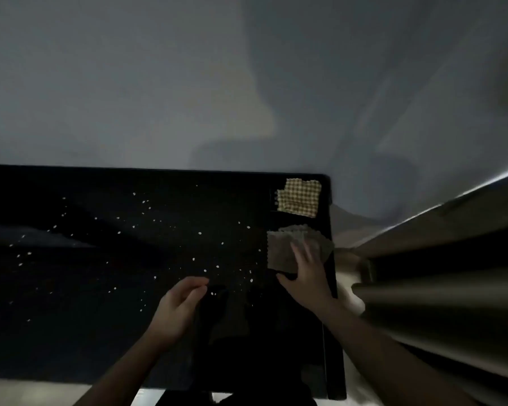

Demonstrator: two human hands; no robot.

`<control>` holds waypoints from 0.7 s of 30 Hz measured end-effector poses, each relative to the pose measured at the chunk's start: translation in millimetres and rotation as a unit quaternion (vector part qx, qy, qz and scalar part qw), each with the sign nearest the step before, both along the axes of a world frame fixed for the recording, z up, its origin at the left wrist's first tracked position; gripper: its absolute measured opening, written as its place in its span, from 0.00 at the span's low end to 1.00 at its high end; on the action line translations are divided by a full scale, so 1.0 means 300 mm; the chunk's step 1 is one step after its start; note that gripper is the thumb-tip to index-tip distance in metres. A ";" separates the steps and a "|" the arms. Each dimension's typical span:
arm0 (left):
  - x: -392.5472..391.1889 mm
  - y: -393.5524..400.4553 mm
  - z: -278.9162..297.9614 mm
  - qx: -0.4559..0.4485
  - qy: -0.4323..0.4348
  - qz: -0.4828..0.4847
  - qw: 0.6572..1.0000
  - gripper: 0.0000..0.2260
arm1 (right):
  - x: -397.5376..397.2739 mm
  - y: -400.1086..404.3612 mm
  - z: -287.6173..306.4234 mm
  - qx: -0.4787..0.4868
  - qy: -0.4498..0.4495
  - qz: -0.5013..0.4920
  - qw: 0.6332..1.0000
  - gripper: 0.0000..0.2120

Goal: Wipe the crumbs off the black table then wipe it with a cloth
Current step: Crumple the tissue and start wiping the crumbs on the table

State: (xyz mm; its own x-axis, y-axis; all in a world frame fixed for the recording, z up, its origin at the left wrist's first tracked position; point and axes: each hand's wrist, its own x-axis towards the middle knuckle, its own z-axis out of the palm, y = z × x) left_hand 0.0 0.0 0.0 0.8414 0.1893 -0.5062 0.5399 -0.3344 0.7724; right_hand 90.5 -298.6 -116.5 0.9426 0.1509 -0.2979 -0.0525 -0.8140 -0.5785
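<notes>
- Black table (106, 341): occupies the lower left and centre of the view, its far edge against a pale wall (159, 83). Surface dark and glossy.
- Crumbs (200, 233): small pale specks scattered across most of the tabletop, from the left edge to just short of the cloths; a denser patch lies just beyond the left hand.
- Grey cloth (282, 253): folded, lying flat near the table's right edge, roughly mid-depth.
- Right hand (308, 276): rests on the near right part of the grey cloth, fingers straight and spread flat on the fabric, thumb out to the left on the table surface. Not curled round the cloth.
- Left hand (179, 306): over the tabletop near the front centre, fingers loosely bent, thumb side up, holding nothing. Contact with the surface cannot be determined.
- Yellow checked cloth (299, 197): folded, at the far right corner of the table, apart from the grey cloth and from both hands.
- Curtain (440, 288): dark folds hanging just right of the table.
</notes>
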 end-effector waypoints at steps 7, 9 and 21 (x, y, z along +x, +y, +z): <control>-0.055 0.028 0.015 0.018 -0.001 0.021 1.000 0.08 | 0.091 -0.005 -0.127 -0.194 -0.004 0.073 0.978 0.45; -0.079 0.041 0.022 0.020 -0.005 0.028 0.999 0.08 | 0.099 -0.022 -0.142 -0.183 -0.055 0.071 0.979 0.34; -0.242 0.279 0.184 -0.023 -0.038 0.037 0.998 0.09 | -0.109 0.221 0.311 0.127 0.007 -0.052 0.990 0.16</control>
State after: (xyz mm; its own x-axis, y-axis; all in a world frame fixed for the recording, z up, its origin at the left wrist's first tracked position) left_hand -72.6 83.7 55.3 0.8623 0.2306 -0.4509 0.5010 -0.2588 0.8258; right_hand 57.7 -232.4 -23.2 0.9532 0.1243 -0.2755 -0.1381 -0.6317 -0.7628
